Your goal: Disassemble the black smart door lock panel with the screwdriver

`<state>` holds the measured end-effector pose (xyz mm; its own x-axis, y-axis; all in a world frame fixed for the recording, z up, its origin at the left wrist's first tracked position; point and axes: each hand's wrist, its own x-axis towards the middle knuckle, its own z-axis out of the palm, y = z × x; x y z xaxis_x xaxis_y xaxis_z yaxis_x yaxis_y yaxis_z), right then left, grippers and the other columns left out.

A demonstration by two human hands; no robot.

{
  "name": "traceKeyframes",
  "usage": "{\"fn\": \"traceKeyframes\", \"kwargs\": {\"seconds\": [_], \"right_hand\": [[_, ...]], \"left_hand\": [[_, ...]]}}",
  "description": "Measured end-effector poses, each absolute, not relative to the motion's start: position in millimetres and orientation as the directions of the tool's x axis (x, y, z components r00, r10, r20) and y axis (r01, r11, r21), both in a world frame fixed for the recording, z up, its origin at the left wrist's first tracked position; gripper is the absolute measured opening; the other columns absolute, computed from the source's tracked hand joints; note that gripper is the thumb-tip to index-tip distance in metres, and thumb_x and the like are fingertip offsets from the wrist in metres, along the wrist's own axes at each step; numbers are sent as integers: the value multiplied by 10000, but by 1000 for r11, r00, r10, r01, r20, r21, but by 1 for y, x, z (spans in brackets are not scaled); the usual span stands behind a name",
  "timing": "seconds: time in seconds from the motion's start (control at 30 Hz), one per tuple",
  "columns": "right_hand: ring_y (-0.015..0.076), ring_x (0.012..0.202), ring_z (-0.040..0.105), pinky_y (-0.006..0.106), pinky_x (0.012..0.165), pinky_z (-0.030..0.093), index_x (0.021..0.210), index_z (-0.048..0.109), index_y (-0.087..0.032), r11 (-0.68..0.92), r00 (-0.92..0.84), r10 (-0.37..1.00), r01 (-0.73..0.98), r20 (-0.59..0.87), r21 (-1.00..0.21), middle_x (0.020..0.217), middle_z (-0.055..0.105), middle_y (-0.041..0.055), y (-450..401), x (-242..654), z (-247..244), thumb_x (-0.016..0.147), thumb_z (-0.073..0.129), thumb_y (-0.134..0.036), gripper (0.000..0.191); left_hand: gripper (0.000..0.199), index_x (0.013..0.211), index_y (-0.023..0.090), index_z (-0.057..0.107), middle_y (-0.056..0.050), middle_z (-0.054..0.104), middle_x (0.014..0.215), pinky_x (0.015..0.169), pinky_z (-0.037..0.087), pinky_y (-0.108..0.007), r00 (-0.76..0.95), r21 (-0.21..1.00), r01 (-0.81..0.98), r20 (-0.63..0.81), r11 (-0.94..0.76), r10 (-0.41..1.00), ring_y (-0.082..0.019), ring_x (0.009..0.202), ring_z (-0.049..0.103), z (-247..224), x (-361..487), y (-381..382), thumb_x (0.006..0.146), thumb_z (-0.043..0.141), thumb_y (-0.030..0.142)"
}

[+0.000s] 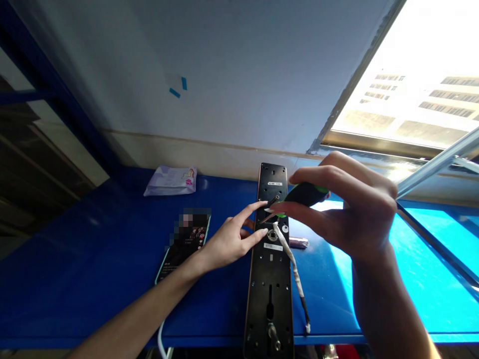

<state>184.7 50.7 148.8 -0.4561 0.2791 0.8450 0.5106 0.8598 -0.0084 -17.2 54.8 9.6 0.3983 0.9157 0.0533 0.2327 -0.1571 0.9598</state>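
Observation:
A long black door lock plate [269,269] lies lengthwise on the blue table, its back with holes and labels facing up. My left hand [228,244] rests at its left side, index finger and thumb spread and their tips touching the plate; the other fingers are partly hidden. My right hand [348,204] pinches a screwdriver [307,194] with a black and green handle. Its shaft slants down to the left, with the tip at the plate between my left fingertips. A white-wrapped cable [294,262] runs from the plate's middle to a small connector on the table.
Left of the plate lies a lit phone [187,244] with a white cord [160,339]. A pale purple packet [172,180] sits near the wall. Right of the plate is a small shiny brownish item [299,243]. A metal frame [441,164] stands by the window.

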Motion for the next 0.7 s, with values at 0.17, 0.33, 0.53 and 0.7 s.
{"fn": "traceKeyframes", "kwargs": {"seconds": [0.17,0.33,0.53,0.7], "right_hand": [[191,927,724,338,757,594,1253,674,-214,898,-537,365,418,760,-136,1107,766,82,47,186,151,966,676,-173,290],[157,751,693,299,603,546,1000,683,-182,891,-574,385,436,722,-129,950,761,68,38,184,152,904,688,-145,104],[161,834,717,292,667,575,1202,688,-187,896,-584,387,422,713,-140,1066,762,71,38,183,153,862,646,-65,363],[146,750,696,279,604,548,1074,719,-186,900,-583,375,415,721,-132,966,758,57,44,187,152,866,701,-96,227]], "left_hand": [[656,1577,334,444,-48,757,1098,678,624,-281,391,956,247,49,-156,919,-205,789,775,12,-18,54,975,673,459],[678,1594,315,423,-58,757,1095,739,646,-328,422,960,220,67,-174,904,-221,814,774,14,-18,55,973,664,443],[667,1589,321,434,-57,758,1100,771,644,-336,404,954,248,56,-168,913,-236,875,776,16,-18,54,972,666,429],[658,1591,327,423,-54,753,1123,764,639,-330,420,959,235,49,-161,906,-223,852,776,16,-18,54,983,655,428]]}}
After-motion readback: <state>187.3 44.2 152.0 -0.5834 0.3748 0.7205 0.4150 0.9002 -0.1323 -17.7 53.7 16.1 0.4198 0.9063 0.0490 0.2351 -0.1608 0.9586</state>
